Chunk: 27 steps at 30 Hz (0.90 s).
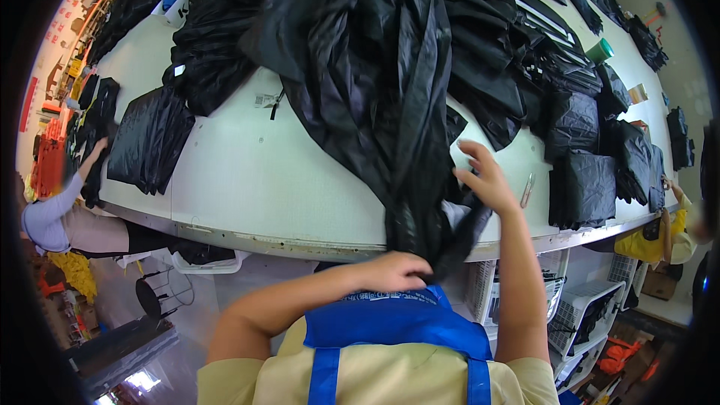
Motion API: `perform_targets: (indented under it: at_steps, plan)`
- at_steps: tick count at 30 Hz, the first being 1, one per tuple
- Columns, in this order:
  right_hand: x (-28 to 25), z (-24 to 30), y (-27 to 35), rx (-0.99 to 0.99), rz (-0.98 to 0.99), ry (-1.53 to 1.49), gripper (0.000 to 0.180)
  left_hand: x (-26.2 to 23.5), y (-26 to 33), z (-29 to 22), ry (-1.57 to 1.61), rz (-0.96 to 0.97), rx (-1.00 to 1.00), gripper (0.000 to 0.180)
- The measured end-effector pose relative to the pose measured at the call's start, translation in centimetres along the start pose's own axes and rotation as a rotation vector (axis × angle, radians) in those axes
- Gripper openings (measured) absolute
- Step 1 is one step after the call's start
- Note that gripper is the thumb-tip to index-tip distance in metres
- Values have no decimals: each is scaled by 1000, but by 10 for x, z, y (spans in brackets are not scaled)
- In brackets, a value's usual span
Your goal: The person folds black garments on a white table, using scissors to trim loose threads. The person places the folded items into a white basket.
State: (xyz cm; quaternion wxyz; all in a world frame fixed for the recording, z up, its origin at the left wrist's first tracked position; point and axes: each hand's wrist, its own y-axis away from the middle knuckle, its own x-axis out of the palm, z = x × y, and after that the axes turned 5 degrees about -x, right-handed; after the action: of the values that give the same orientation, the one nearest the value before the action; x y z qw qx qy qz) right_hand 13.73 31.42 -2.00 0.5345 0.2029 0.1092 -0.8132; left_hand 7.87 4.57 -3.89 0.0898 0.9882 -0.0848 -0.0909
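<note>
Gripping the bunched lower end of a black garment (390, 105) at lower centre, the left hand (394, 270) is clenched on the fabric while the right hand (484, 176), fingers spread, presses its side; the garment trails up across the white table (247, 172).

left hand (394, 270) grips black garment (390, 105) | right hand (484, 176) touches it — white table (247, 180)

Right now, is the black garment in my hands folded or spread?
Spread: the black garment drapes unfolded across the table, gathered only at the left hand.
</note>
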Motion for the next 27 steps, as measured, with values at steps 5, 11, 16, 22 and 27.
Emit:
perform_targets:
  at_steps: [5, 11, 16, 22, 27]
  plan:
    - [76, 29, -71, 220, -217, 541, 77, -40, -34, -23, 33, 84, -199, 37]
    - [98, -7, -87, 189, -346, 735, 46, -156, -37, 18, 277, -729, -245, 49]
    - [103, 45, -83, -71, -197, 700, 27, -203, -74, 9, 481, -846, -192, 69]
    - [115, 106, -17, -664, 396, 199, 23, -238, -14, -25, 744, -807, 10, 48]
    - [54, 67, -80, -121, -203, -314, 20, -183, 178, 29, 1200, -1300, 273, 47]
